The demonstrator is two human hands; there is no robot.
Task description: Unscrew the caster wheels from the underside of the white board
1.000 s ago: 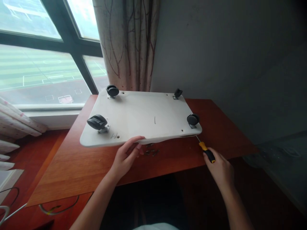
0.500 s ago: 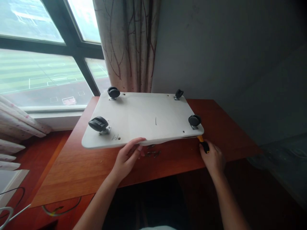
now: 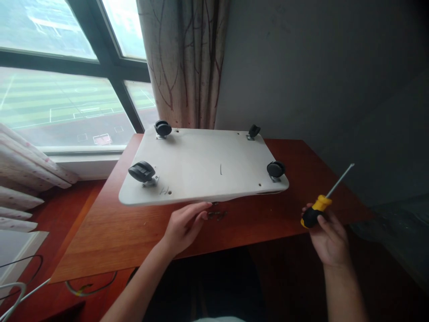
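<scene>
My right hand (image 3: 326,235) grips a screwdriver (image 3: 317,212) by its yellow and black handle, its metal shaft pointing up and to the right, clear of the board. In front of the white board (image 3: 201,156), my left hand (image 3: 187,226) is low over the table, fingers stretched out and thumb apart. Several small screws (image 3: 219,215) lie just beyond its fingertips. Black casters on metal plates stand up from the board's corners, among them the near left caster (image 3: 142,171) and the near right caster (image 3: 275,169).
The wooden table (image 3: 100,241) carries the board, with its near edge in front of my body. Behind it hang a patterned curtain (image 3: 187,67) and a grey wall (image 3: 301,67). A window (image 3: 60,103) is at the left. Cables (image 3: 90,290) lie on the floor at lower left.
My right hand has drawn the screwdriver away from the board's near right corner, moving right and turning its shaft up. My left hand has left the board's front edge and moved towards the screws.
</scene>
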